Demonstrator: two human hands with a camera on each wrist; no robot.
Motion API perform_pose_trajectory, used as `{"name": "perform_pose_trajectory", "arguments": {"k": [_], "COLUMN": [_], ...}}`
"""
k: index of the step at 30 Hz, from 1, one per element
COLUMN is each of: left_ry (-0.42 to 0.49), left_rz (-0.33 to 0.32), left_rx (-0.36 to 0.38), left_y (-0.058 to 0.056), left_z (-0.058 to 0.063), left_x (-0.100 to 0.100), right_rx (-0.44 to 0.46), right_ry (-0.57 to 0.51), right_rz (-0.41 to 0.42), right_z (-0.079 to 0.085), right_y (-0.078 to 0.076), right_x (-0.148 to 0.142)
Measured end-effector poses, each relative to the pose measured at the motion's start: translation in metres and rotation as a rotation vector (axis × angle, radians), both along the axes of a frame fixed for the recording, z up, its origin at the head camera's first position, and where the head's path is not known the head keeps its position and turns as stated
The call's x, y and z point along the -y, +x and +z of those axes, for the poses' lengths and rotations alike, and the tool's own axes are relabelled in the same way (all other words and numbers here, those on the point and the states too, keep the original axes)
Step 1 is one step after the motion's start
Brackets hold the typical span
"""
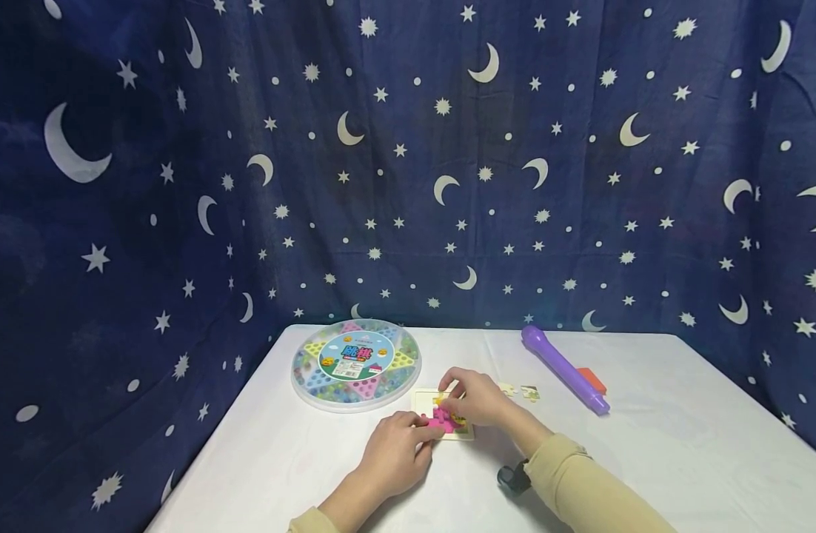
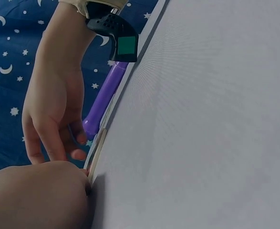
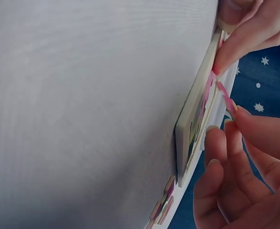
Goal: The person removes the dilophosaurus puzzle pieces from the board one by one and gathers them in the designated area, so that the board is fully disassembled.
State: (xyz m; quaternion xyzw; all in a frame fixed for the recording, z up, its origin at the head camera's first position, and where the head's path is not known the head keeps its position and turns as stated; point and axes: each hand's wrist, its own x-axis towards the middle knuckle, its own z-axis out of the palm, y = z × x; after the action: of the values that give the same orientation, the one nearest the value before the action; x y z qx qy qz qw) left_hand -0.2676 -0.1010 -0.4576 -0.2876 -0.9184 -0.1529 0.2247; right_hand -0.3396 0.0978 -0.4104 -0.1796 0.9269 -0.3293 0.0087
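A small jigsaw puzzle board (image 1: 457, 437) with a cream rim and pink and yellow pieces lies flat on the white table. My right hand (image 1: 480, 400) is over its right side. Between thumb and fingertip it pinches a pink puzzle piece (image 3: 228, 101), tilted just above the board. From the left, my left hand (image 1: 395, 451) reaches onto the board, and its fingertip touches the pink pieces. In the left wrist view the back of the left hand (image 2: 35, 195) hides most of the board.
Loose puzzle pieces (image 1: 531, 393) lie behind the right hand. A round Chinese checkers box (image 1: 358, 363) with marbles stands at the back left. At the right, a purple stick (image 1: 561, 363) lies beside an orange block (image 1: 592, 380). A starry curtain (image 1: 475, 163) encloses the table.
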Motion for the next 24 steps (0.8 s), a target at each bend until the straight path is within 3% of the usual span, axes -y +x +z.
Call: {"name": "perform_pose_trajectory", "arguments": {"k": [10,18,24], "left_ry": [-0.01,0.015,0.039], "left_rz": [0.005,-0.007,-0.012], "left_rx": [0.028,-0.015,-0.031], "left_y": [0.0,0.0,0.001], "left_z": [0.003,0.002,-0.002], "left_x": [0.0,-0.001,0.0], "right_rx": [0.004,0.03,0.034], "right_ry": [-0.032,-0.062,-0.014], "right_rz": [-0.044,-0.099,-0.124], "right_z": [0.003,0.004,0.001], "right_y": [-0.001,-0.002,-0.003], "right_x": [-0.015,-0.032,-0.048]}}
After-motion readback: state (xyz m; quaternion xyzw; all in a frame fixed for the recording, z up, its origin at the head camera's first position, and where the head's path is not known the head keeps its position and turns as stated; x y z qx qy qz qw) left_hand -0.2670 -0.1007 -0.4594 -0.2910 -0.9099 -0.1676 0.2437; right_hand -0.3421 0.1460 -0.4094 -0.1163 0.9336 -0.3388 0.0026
